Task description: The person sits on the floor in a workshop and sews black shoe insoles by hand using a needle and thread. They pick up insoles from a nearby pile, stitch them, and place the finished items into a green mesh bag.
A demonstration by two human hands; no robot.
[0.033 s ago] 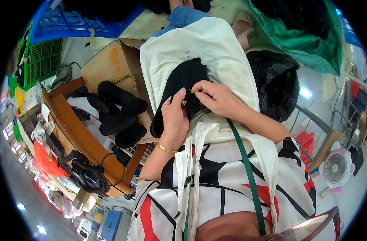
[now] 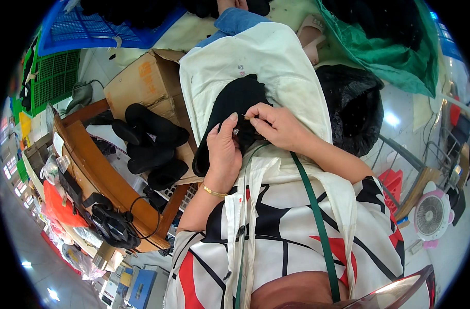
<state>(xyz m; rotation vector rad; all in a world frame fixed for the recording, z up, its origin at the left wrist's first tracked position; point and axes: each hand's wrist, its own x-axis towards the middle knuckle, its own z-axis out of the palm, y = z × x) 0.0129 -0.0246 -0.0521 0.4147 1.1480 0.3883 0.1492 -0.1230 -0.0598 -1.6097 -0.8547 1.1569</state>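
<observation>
Two hands meet over a black fabric piece point(image 2: 235, 110) lying on a cream apron point(image 2: 276, 62) spread across the lap, right in the middle of the scene. Left hand point(image 2: 223, 147) comes up from the near side, wrist bent, fingers curled over the near edge of the black fabric and clamping it, a gold bangle point(image 2: 214, 191) sitting on the wrist. Right hand point(image 2: 273, 126) reaches in from the right, forearm angled across a patterned white, black and red top point(image 2: 296, 242), thumb and forefinger pinched together on something thin at the fabric's surface; it looks like a needle, though it is too small to be sure. Fingertips of both hands sit almost touching. A green strap point(image 2: 312, 206) runs down the chest, near side. Off to the left, several black shoe uppers point(image 2: 152, 141) lie piled beside a cardboard box point(image 2: 142, 85), with a wooden counter point(image 2: 98, 170) curving past them. Far left, blue and green crates point(image 2: 75, 31). On the right, a black plastic bag point(image 2: 350, 108), and further right a small pink fan point(image 2: 430, 216) on the floor.
</observation>
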